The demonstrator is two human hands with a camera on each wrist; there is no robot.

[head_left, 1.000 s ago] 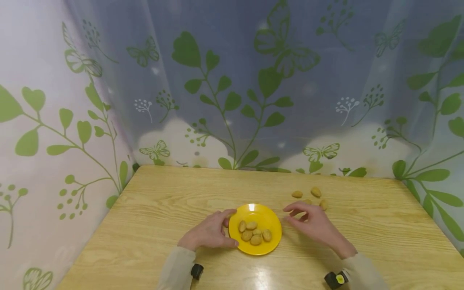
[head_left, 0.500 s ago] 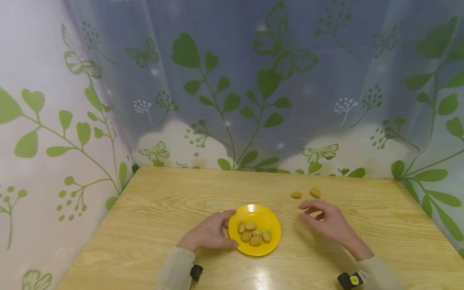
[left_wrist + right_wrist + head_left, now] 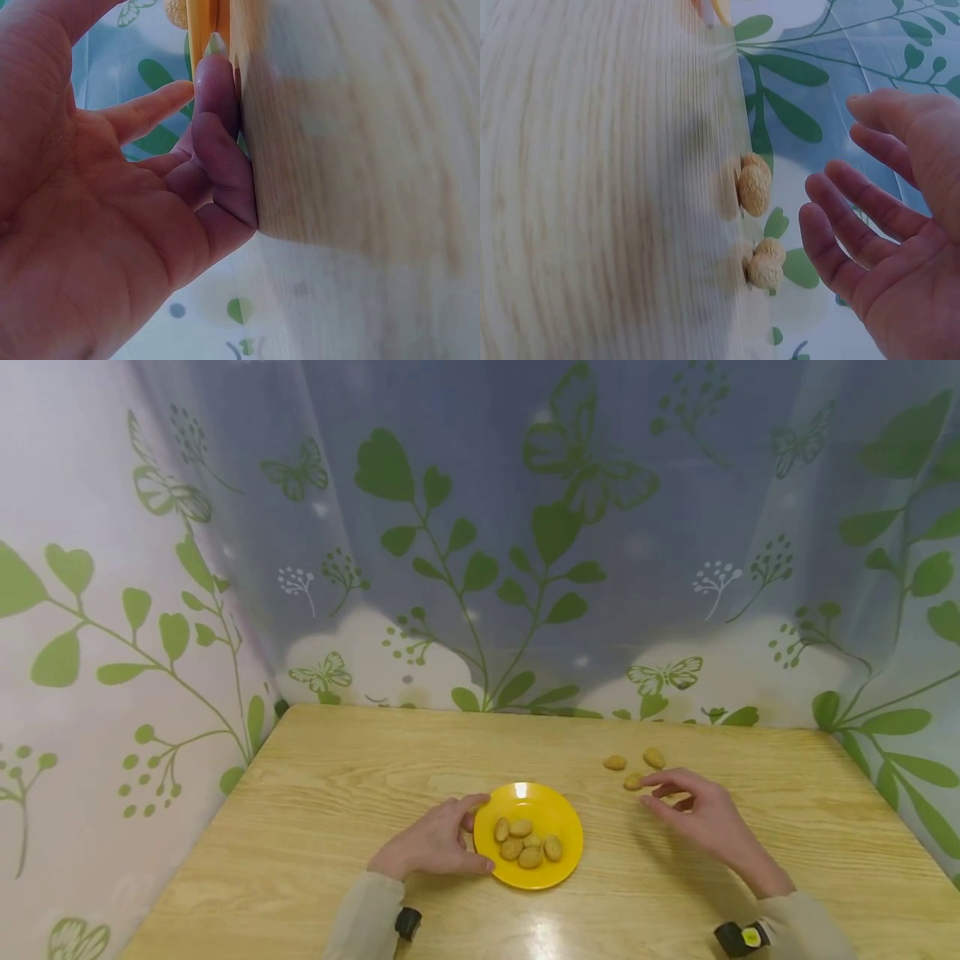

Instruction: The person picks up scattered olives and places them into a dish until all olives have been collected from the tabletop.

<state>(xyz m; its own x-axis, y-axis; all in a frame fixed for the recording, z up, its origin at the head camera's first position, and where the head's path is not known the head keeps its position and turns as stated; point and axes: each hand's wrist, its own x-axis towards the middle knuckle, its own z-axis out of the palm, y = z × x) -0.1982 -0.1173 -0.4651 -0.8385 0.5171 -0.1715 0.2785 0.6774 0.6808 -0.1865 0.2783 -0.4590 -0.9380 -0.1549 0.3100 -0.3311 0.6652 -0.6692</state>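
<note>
My left hand (image 3: 435, 839) holds the left side of a round yellow plate (image 3: 566, 814), thumb and index finger spread along its rim. In the left wrist view, curled fingers lie low against the table beside the plate's edge (image 3: 196, 34). Several tan, rough-shelled nuts (image 3: 530, 857) sit on the plate. To its right, my right hand (image 3: 697, 814) hovers over the table with fingers loosely bent and nothing between them. Its fingertips overlap a nut (image 3: 633, 782) in the head view. In the right wrist view the hand (image 3: 900, 225) is apart from nearby nuts (image 3: 755, 189).
Two more nuts lie farther back, one on the left (image 3: 615, 762) and one on the right (image 3: 654, 757). The wooden table (image 3: 360, 752) ends at a curtain (image 3: 480, 527) printed with leaves and butterflies. Each wrist wears a small black device (image 3: 408, 924).
My right hand has moved right, away from the plate, and now stands at the loose nuts, covering where one lay. The left hand and the plate stay put.
</note>
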